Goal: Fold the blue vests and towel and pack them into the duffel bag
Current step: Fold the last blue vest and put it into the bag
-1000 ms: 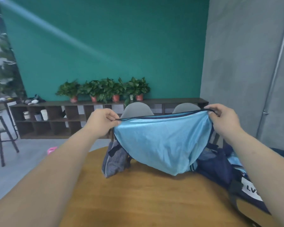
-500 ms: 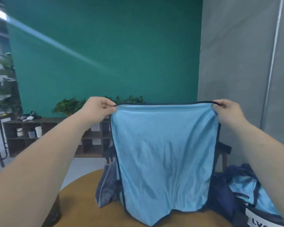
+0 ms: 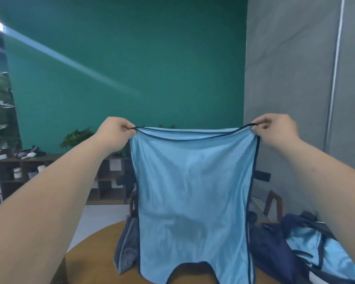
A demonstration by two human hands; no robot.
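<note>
Raised from its slump on the table (image 3: 90,261) a second ago, the blue vest (image 3: 193,191) now hangs full-length over it; fingers (image 3: 127,128) of left hand (image 3: 115,133) and right hand (image 3: 275,130) pinch its top corners; apparently spread for folding.

The place looked like an office lounge or studio rather than a home. A plain teal painted wall (image 3: 131,58) met a bare grey concrete wall (image 3: 285,78). Along the teal wall stood a low dark-wood cubby shelf (image 3: 107,181) topped with leafy green potted plants (image 3: 76,137). A round brown wooden counter (image 3: 90,257) stood on a pale floor (image 3: 94,218).
</note>
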